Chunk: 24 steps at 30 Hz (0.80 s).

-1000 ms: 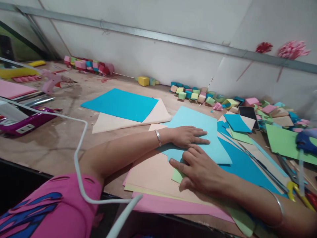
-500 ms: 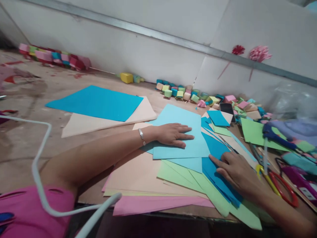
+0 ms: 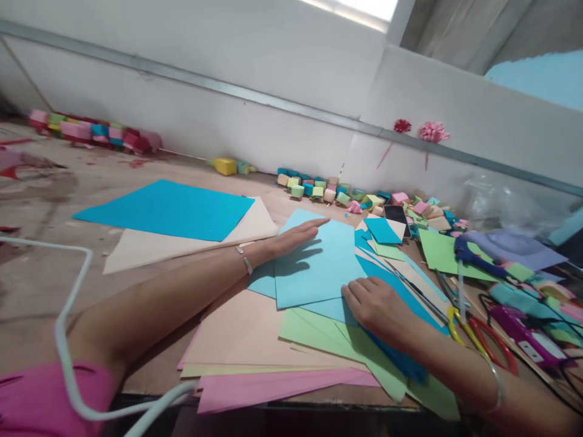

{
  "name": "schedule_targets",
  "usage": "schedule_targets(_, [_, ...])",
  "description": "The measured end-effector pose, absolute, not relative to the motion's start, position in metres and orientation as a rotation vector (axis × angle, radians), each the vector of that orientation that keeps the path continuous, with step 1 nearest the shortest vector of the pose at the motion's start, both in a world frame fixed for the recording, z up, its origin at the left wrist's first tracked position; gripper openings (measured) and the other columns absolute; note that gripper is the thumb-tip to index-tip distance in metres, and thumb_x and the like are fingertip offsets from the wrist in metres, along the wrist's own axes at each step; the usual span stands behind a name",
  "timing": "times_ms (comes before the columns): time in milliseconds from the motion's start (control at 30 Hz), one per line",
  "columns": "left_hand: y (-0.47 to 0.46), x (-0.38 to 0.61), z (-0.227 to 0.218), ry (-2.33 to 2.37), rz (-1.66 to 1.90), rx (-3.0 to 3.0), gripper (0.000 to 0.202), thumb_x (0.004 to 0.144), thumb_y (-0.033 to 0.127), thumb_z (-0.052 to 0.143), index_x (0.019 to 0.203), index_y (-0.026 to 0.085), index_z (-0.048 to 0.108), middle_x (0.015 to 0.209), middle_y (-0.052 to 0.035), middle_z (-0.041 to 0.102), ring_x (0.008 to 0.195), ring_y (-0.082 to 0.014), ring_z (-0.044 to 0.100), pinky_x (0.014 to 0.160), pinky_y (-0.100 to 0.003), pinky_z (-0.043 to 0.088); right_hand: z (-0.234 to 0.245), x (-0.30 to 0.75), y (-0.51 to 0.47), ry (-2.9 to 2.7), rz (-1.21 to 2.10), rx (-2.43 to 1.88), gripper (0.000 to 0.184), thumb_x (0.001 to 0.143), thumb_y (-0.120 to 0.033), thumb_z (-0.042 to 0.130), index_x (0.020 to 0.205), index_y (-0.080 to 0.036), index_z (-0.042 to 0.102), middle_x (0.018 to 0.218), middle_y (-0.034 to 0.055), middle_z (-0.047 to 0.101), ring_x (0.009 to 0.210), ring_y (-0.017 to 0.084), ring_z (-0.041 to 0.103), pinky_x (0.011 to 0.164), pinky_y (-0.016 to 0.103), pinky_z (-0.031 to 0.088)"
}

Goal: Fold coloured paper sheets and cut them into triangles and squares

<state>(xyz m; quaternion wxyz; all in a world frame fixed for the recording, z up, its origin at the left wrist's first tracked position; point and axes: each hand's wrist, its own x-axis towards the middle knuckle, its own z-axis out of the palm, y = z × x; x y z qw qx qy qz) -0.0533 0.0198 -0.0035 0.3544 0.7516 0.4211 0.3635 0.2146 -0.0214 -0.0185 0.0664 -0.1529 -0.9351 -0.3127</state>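
Note:
My left hand (image 3: 291,238) hovers flat, fingers stretched out, just above a light blue paper sheet (image 3: 314,273) and casts a shadow on it. My right hand (image 3: 376,303) rests with curled fingers on the lower right edge of that sheet, over darker blue sheets (image 3: 401,358) and green sheets (image 3: 328,334). Whether it grips the paper is unclear. Beneath them lies a stack of peach (image 3: 241,331) and pink paper (image 3: 273,385) at the table's front edge.
A blue sheet on a peach one (image 3: 168,209) lies to the left. Small folded paper cubes (image 3: 319,188) line the wall. A phone (image 3: 395,213), scissors (image 3: 478,331), a glue gun (image 3: 473,255) and paper scraps crowd the right. A white cable (image 3: 68,340) loops at lower left.
My left hand lifted off the light blue sheet and now hovers flat above it. My right hand moved left, from the dark blue sheets onto the light blue sheet's lower edge. The view tilted up.

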Motion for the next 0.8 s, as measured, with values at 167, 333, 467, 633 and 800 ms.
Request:
schedule_targets(167, [0.033,-0.060,-0.014,1.254,1.250,1.465,0.041,0.087,0.046,0.058,0.117,0.020,0.066,0.129,-0.0116,0.061,0.119,-0.0243,0.056,0.098,-0.033,0.044,-0.013,0.213,-0.014,-2.773,-0.966,-0.448,0.020,0.077,0.002,0.051,0.072,-0.017,0.057,0.067,0.0045,0.056,0.060,0.018,0.047,0.060,0.033,0.028])
schedule_targets(333, [0.046,-0.061,-0.023,1.321,1.303,1.310,0.033,0.087,0.035,0.059,0.108,0.011,0.066,0.105,-0.0139,0.067,0.084,-0.0177,0.065,0.070,-0.027,0.052,0.012,0.202,0.027,-2.516,-0.951,-0.569,0.023,0.077,0.001,0.049,0.068,-0.019,0.055,0.066,0.0037,0.057,0.063,0.018,0.048,0.059,0.031,0.027])
schedule_targets(467, [0.049,-0.064,-0.024,1.296,1.312,1.211,0.023,0.087,0.028,0.059,0.098,0.010,0.067,0.095,-0.0124,0.068,0.073,-0.0140,0.064,0.066,-0.027,0.053,0.007,0.190,0.061,-2.369,-0.687,-0.840,0.025,0.074,0.000,0.046,0.083,-0.018,0.061,0.081,0.0069,0.066,0.075,0.019,0.057,0.057,0.028,0.034])
schedule_targets(633, [0.052,-0.066,-0.030,1.286,1.314,1.154,0.014,0.078,0.022,0.070,0.087,0.010,0.069,0.082,-0.0096,0.069,0.072,-0.0137,0.064,0.067,-0.025,0.052,-0.023,0.185,0.054,-2.606,-0.301,-0.498,0.038,0.081,-0.003,0.047,0.112,-0.018,0.064,0.111,0.0110,0.067,0.104,0.022,0.060,0.083,0.033,0.050])
schedule_targets(800, [0.055,-0.071,-0.032,1.240,1.290,1.108,0.020,0.072,0.021,0.076,0.088,0.011,0.070,0.083,-0.0098,0.069,0.073,-0.0155,0.065,0.072,-0.029,0.053,-0.032,0.205,0.042,-2.545,0.070,-0.373,0.031,0.093,-0.012,0.044,0.111,-0.022,0.068,0.112,0.0102,0.068,0.109,0.021,0.063,0.091,0.037,0.053])
